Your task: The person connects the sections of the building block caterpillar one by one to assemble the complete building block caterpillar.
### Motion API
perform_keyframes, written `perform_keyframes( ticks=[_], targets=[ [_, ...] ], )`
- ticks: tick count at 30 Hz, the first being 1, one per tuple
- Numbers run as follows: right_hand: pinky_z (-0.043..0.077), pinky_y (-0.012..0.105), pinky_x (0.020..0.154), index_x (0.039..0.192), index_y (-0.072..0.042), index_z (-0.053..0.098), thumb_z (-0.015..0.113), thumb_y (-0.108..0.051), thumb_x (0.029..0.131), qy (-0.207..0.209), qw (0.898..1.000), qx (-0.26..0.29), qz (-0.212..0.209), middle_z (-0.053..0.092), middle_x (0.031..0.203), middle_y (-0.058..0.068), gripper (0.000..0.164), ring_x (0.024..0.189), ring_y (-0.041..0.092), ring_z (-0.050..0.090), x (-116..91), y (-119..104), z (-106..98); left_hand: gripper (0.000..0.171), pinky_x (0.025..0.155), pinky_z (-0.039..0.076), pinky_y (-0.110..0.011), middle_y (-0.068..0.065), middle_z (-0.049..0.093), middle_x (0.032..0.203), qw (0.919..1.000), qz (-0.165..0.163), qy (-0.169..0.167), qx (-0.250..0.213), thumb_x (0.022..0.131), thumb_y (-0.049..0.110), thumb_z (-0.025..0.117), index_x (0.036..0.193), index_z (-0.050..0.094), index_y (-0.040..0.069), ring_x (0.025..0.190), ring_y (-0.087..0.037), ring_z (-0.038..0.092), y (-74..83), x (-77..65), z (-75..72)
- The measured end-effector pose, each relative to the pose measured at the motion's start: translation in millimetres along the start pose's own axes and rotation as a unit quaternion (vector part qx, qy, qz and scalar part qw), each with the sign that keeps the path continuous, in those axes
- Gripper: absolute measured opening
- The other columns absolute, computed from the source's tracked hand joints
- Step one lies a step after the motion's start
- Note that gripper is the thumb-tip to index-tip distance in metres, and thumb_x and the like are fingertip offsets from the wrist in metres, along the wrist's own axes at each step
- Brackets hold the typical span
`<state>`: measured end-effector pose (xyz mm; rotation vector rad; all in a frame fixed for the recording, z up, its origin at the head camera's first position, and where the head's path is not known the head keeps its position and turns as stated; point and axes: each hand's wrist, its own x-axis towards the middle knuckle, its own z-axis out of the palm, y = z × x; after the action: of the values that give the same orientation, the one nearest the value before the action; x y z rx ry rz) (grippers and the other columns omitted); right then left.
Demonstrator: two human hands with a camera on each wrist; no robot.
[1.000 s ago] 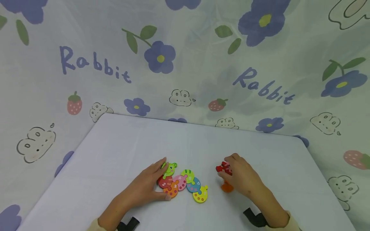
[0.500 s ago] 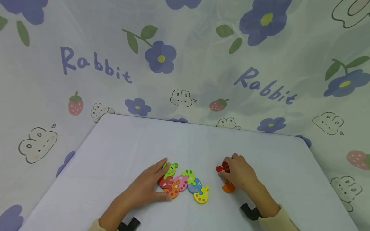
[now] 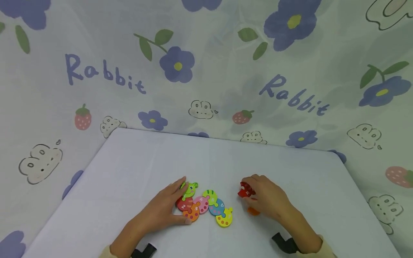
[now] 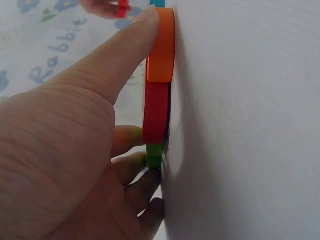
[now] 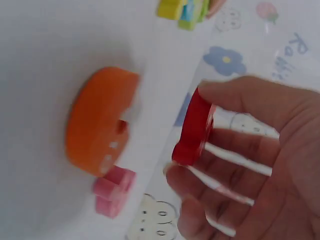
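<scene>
A caterpillar puzzle (image 3: 201,204) lies on the white table: a green smiling head, then joined colored pieces numbered 2 to 6, ending in a yellow piece (image 3: 224,218). Gripping its left end is my left hand (image 3: 158,209), thumb against the edge of the orange piece (image 4: 162,47), fingers by the green head (image 4: 154,155). My right hand (image 3: 269,197) pinches a red puzzle piece (image 5: 195,127) between thumb and fingertips, raised off the table. Below that hand, a loose orange piece (image 5: 97,122) and a pink piece (image 5: 115,192) lie on the table; the head view hides the pink one.
White cloth covers the tabletop (image 3: 155,154). Behind it hangs a curtain (image 3: 219,71) printed with rabbits, strawberries and purple flowers. Black mounts (image 3: 285,243) sit at both wrists.
My right hand has shifted slightly left and nearer with the red piece, which has turned so its number shows more. My left hand and the joined pieces stay put.
</scene>
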<state>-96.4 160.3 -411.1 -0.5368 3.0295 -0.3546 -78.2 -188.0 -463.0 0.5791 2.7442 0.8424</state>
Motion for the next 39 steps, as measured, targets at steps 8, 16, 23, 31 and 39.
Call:
perform_keyframes(
  ticks=[8,16,23,31,39],
  targets=[
    [0.061,0.028,0.081,0.129,-0.023,0.072,0.090,-0.020,0.082,-0.061,0.991,-0.007,-0.120,0.068,0.124,-0.005,0.050,0.111,0.016,0.061,-8,-19,-3,0.108,0.118,0.035,-0.059,0.002,0.026,0.172,1.0000,-0.002,0.005,0.005,0.074,0.062,0.089,0.161,0.043,0.019,0.154,-0.032,0.030,-1.0,-0.1,1.2],
    [0.061,0.033,0.087,0.129,-0.023,0.075,0.088,-0.018,0.086,-0.106,0.981,-0.029,-0.162,0.069,0.123,-0.004,0.045,0.108,0.019,0.061,-8,-24,16,0.108,0.119,0.034,-0.059,0.002,0.025,0.172,1.0000,0.003,0.003,0.003,0.075,0.062,0.088,0.162,0.042,0.018,0.154,-0.032,0.030,-1.2,1.1,0.2],
    [0.061,0.038,0.089,0.131,-0.024,0.074,0.091,-0.021,0.083,-0.097,0.984,-0.047,-0.142,0.069,0.122,-0.002,0.052,0.110,0.021,0.060,-11,-27,22,0.108,0.119,0.033,-0.059,0.002,0.024,0.172,1.0000,0.006,0.004,0.001,0.075,0.064,0.086,0.162,0.042,0.017,0.154,-0.034,0.029,-2.8,0.0,1.2],
    [0.057,0.042,0.100,0.134,-0.018,0.071,0.092,-0.027,0.081,-0.071,0.991,-0.022,-0.108,0.066,0.132,-0.001,0.057,0.122,0.021,0.059,-15,-21,12,0.107,0.119,0.033,-0.059,0.002,0.024,0.172,1.0000,0.007,0.006,0.001,0.075,0.062,0.087,0.162,0.042,0.017,0.154,-0.033,0.029,-1.8,-0.8,0.2],
    [0.059,0.039,0.096,0.136,-0.011,0.070,0.090,-0.021,0.083,-0.021,0.998,-0.008,-0.051,0.065,0.134,0.002,0.057,0.121,0.022,0.059,-10,2,-18,0.108,0.119,0.034,-0.060,0.002,0.024,0.172,1.0000,0.003,0.001,0.001,0.075,0.064,0.086,0.162,0.042,0.018,0.154,-0.032,0.029,-3.0,0.8,1.8]
  ],
)
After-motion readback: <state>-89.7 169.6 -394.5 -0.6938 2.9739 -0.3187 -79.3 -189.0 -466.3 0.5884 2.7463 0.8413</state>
